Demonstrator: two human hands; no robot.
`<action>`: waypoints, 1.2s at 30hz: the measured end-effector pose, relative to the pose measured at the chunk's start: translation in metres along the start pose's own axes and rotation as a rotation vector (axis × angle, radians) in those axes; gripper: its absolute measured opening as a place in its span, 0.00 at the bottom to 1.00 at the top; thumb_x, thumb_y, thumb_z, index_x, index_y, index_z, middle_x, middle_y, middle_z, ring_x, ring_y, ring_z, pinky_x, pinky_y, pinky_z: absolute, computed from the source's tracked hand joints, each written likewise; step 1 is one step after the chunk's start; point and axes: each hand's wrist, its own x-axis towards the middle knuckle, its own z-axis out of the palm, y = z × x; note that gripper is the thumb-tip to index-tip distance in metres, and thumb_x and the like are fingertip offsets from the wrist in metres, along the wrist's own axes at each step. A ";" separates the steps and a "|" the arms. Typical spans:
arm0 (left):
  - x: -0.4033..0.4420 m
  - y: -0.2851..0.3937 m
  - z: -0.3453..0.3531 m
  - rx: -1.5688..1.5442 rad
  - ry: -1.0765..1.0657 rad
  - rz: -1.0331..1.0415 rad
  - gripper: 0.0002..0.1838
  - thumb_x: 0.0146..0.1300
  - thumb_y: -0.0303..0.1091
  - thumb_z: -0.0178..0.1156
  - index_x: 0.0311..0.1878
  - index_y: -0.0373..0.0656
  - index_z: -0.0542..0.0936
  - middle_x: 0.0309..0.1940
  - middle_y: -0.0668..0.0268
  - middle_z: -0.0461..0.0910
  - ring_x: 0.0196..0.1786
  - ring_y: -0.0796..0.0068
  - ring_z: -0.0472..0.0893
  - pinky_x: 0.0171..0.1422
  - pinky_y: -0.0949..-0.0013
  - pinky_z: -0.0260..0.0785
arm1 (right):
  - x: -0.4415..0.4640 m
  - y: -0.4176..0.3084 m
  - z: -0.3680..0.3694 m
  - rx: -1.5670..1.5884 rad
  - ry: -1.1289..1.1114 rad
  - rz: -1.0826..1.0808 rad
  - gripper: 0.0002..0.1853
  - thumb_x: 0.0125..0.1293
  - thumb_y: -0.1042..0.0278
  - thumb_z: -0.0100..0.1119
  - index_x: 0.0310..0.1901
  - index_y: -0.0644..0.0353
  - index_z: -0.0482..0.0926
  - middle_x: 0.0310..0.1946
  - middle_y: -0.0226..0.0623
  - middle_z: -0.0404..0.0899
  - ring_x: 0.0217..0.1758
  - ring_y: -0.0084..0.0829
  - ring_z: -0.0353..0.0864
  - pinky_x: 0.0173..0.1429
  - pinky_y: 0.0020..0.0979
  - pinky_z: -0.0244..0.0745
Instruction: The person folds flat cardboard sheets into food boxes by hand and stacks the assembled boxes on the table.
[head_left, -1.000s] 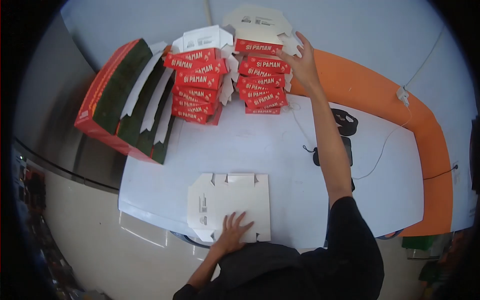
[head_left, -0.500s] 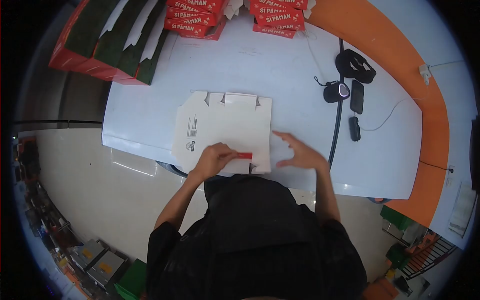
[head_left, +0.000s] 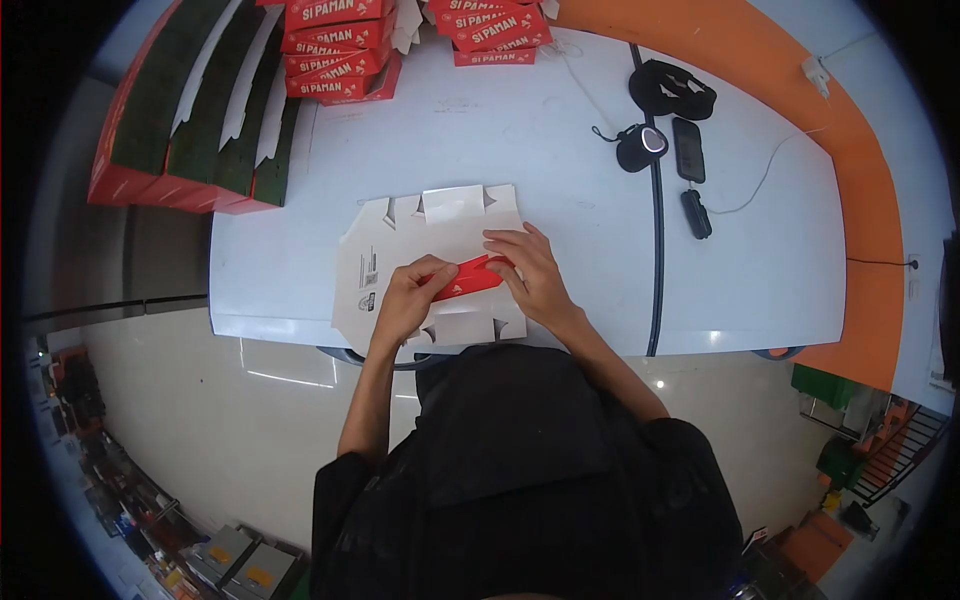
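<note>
A die-cut cardboard box blank (head_left: 400,240) lies flat on the table, its pale side up, with black print near its left edge. Over its middle is a red cardboard strip (head_left: 468,282) with small white print; whether it is joined to the blank I cannot tell. My left hand (head_left: 408,298) pinches the strip's left end between thumb and fingers. At the other end, my right hand (head_left: 537,278) has its thumb on the red strip, which bends there, while other fingers stretch out above the blank.
Red "Si Paman" boxes (head_left: 335,65) are stacked at the back, beside another red stack (head_left: 495,40). Large red and green cartons (head_left: 205,150) stand at the left. Rightward lie a round black speaker (head_left: 640,148), a phone (head_left: 688,150), a black strap (head_left: 672,90) and a corded device (head_left: 696,214).
My right hand has come left from beside the blank onto the red strip. My left hand has moved up the blank, and more of the red strip shows. The view has shifted.
</note>
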 end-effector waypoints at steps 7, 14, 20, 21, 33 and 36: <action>-0.007 0.003 0.008 0.043 -0.054 0.087 0.12 0.76 0.33 0.65 0.47 0.33 0.89 0.39 0.66 0.83 0.43 0.76 0.79 0.54 0.71 0.70 | -0.005 -0.009 0.010 -0.084 0.000 -0.128 0.18 0.69 0.71 0.68 0.60 0.57 0.85 0.61 0.33 0.85 0.64 0.36 0.81 0.81 0.57 0.59; -0.004 0.001 0.008 0.013 -0.105 0.019 0.12 0.77 0.33 0.64 0.48 0.33 0.89 0.41 0.65 0.82 0.45 0.77 0.80 0.56 0.71 0.70 | -0.014 0.002 0.005 -0.075 -0.035 -0.260 0.17 0.69 0.72 0.66 0.59 0.56 0.87 0.58 0.32 0.86 0.64 0.34 0.82 0.84 0.59 0.56; -0.001 -0.001 0.009 -0.010 -0.190 0.005 0.11 0.76 0.32 0.64 0.49 0.32 0.89 0.43 0.65 0.83 0.46 0.76 0.80 0.57 0.72 0.70 | -0.021 0.005 0.015 -0.062 0.007 -0.327 0.20 0.68 0.72 0.65 0.62 0.56 0.85 0.56 0.30 0.86 0.63 0.33 0.81 0.83 0.64 0.53; -0.003 0.002 0.008 0.025 -0.190 0.018 0.11 0.76 0.31 0.64 0.49 0.32 0.89 0.43 0.65 0.83 0.47 0.76 0.80 0.57 0.72 0.70 | -0.022 0.011 0.018 -0.063 0.011 -0.345 0.22 0.68 0.71 0.64 0.63 0.56 0.84 0.56 0.31 0.85 0.64 0.33 0.80 0.83 0.66 0.52; -0.027 0.012 0.010 0.057 -0.228 -0.076 0.07 0.74 0.25 0.64 0.43 0.30 0.87 0.48 0.61 0.86 0.46 0.75 0.82 0.52 0.70 0.75 | -0.036 0.018 0.007 -0.180 -0.283 -0.235 0.26 0.66 0.68 0.66 0.66 0.55 0.82 0.44 0.30 0.84 0.55 0.33 0.81 0.84 0.63 0.51; -0.029 -0.009 -0.003 0.442 -0.034 -0.117 0.06 0.73 0.24 0.65 0.42 0.29 0.87 0.40 0.62 0.86 0.40 0.77 0.82 0.48 0.69 0.75 | -0.037 0.024 0.004 -0.123 -0.148 -0.251 0.22 0.66 0.68 0.66 0.62 0.54 0.84 0.41 0.28 0.84 0.51 0.33 0.82 0.83 0.62 0.53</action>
